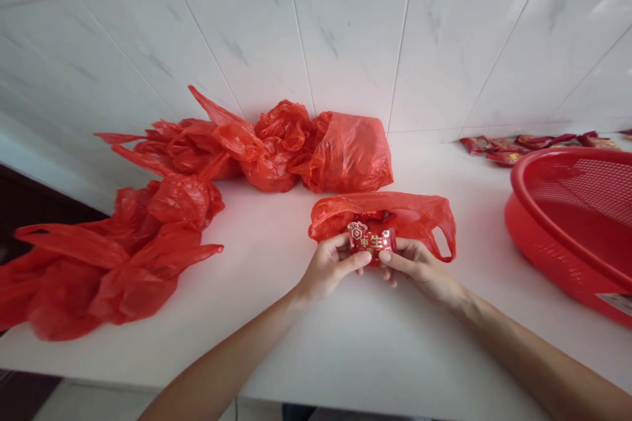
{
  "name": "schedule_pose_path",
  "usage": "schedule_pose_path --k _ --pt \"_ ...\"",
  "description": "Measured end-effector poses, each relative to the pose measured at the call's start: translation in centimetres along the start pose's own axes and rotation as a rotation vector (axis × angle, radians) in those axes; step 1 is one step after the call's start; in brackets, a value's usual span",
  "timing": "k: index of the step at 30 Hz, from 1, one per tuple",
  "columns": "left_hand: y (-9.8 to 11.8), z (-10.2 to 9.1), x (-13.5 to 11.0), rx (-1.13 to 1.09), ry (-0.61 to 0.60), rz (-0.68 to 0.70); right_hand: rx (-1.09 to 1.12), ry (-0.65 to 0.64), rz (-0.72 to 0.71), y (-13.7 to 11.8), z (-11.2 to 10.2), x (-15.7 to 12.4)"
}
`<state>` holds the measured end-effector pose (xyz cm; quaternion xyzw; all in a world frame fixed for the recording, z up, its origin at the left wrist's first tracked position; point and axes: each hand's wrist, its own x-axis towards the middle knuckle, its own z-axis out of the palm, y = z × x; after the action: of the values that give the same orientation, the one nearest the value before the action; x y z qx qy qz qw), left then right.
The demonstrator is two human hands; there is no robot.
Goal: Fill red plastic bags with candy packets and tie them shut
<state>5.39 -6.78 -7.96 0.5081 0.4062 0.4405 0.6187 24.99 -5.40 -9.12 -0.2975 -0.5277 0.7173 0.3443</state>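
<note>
Both hands [333, 270] [422, 271] grip a red packet [371, 241] over a white counter [296, 355] beside wall tiles [296, 33]

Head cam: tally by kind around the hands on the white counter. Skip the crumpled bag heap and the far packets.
Red-and-gold wrapped packet, held by left hand and right hand: 1
Dark red packet just behind it: 1
Red plastic carrier bag at the hands: 1
Round red plastic mesh basket, to the right: 1
Total: 4

Bare forearms [222, 368] — and bare hands [330, 270].
</note>
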Motion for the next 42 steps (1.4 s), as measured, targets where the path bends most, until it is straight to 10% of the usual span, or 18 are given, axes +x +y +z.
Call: schedule_pose_path --k 42 --pt "0.01 -0.05 -0.15 -0.014 -0.007 0.014 -0.061 -0.029 -0.029 0.19 -0.18 -0.03"
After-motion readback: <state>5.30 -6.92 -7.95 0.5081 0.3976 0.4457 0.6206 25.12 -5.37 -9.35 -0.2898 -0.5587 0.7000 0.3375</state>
